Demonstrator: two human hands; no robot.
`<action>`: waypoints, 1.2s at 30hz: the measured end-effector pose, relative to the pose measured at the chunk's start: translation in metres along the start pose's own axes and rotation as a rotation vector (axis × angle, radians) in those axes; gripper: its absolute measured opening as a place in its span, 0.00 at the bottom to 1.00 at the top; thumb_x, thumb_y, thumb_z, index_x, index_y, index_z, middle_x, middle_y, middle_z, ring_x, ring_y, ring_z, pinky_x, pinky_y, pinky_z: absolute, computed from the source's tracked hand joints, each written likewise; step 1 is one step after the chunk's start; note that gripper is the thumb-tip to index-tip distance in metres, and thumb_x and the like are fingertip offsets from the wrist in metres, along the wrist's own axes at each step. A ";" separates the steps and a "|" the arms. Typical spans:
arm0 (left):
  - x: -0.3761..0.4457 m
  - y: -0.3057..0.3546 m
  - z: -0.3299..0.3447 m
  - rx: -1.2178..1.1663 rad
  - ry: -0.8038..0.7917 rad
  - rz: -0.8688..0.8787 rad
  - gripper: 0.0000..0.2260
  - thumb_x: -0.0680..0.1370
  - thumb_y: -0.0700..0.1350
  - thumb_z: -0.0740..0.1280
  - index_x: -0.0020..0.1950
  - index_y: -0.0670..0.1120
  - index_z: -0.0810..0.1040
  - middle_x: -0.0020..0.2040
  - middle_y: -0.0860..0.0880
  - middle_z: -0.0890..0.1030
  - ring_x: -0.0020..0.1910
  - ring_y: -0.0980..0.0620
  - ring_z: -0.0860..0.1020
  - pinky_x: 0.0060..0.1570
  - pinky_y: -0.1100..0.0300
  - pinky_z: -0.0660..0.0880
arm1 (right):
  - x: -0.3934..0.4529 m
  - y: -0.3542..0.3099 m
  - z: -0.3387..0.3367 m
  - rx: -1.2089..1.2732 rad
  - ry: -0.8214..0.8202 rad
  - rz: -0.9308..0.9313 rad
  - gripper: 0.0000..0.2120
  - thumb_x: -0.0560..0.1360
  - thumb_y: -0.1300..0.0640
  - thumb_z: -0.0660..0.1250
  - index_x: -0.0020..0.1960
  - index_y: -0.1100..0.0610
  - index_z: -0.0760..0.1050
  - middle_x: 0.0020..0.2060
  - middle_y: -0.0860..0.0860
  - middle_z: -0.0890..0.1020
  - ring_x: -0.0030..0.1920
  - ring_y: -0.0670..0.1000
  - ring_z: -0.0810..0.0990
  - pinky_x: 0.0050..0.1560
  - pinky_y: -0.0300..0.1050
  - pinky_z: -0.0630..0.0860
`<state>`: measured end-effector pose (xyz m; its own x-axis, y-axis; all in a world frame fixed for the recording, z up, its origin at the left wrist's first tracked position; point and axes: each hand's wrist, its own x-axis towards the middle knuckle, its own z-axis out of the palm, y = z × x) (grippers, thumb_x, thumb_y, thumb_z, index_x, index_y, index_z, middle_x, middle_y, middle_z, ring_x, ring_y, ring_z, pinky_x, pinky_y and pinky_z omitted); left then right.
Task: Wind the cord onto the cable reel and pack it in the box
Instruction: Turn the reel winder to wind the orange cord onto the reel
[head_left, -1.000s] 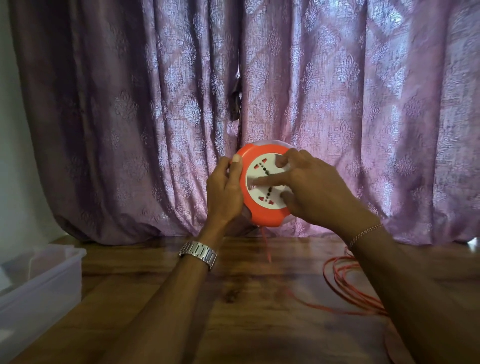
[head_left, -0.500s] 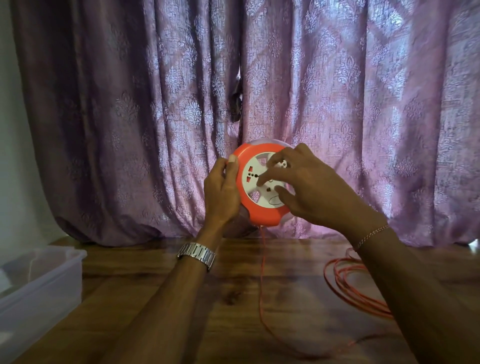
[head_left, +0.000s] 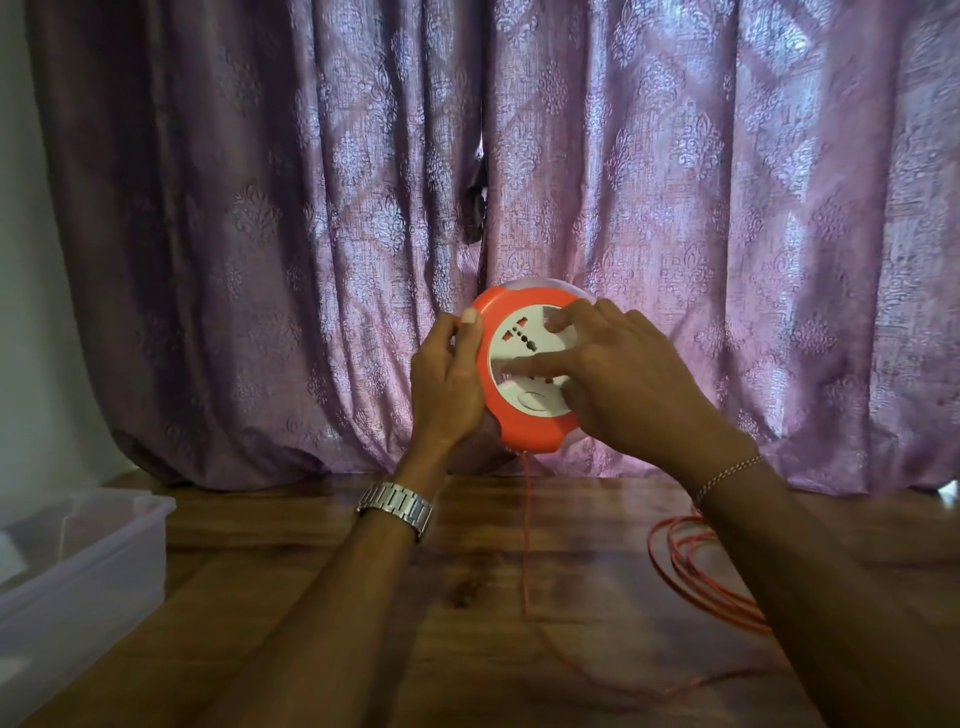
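An orange cable reel with a white socket face is held upright above the wooden table. My left hand grips its left rim, thumb on the front edge. My right hand lies over the white face with fingers pressed into it. A thin orange cord hangs from the reel's bottom to the table and trails right to a loose coil, partly hidden by my right forearm. The clear plastic box sits at the left edge.
A purple patterned curtain hangs right behind the reel down to the wooden table. A pale wall fills the far left. The cord's slack loops across the table's front right.
The white face has turned under my right fingers. The hanging cord has swung and shifted on the table, with the slack pulled in. My left hand has kept its grip.
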<state>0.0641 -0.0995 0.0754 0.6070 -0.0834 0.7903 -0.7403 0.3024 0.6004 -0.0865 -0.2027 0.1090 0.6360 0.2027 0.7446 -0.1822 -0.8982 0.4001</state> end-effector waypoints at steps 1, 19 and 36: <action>0.000 0.000 0.000 -0.003 -0.003 0.001 0.20 0.79 0.65 0.59 0.38 0.50 0.72 0.34 0.50 0.78 0.38 0.41 0.79 0.42 0.36 0.78 | 0.000 0.000 0.000 -0.004 0.013 0.036 0.26 0.68 0.51 0.71 0.63 0.33 0.73 0.55 0.54 0.78 0.52 0.57 0.76 0.47 0.50 0.70; 0.000 0.000 0.001 0.001 -0.009 -0.010 0.18 0.80 0.62 0.60 0.39 0.50 0.72 0.37 0.45 0.80 0.39 0.40 0.80 0.42 0.37 0.77 | 0.002 0.006 -0.006 0.163 -0.018 -0.058 0.14 0.72 0.62 0.70 0.51 0.45 0.83 0.65 0.52 0.76 0.61 0.58 0.71 0.51 0.55 0.76; -0.002 0.004 0.002 0.044 -0.026 0.024 0.16 0.82 0.58 0.60 0.38 0.50 0.70 0.34 0.50 0.76 0.37 0.43 0.76 0.43 0.35 0.77 | -0.003 -0.014 -0.001 0.066 0.066 0.215 0.26 0.63 0.51 0.70 0.57 0.30 0.76 0.46 0.50 0.81 0.40 0.58 0.81 0.34 0.45 0.70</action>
<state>0.0598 -0.1004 0.0765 0.5819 -0.1013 0.8069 -0.7667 0.2628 0.5858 -0.0871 -0.1902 0.1018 0.5372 0.0274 0.8430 -0.2574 -0.9465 0.1948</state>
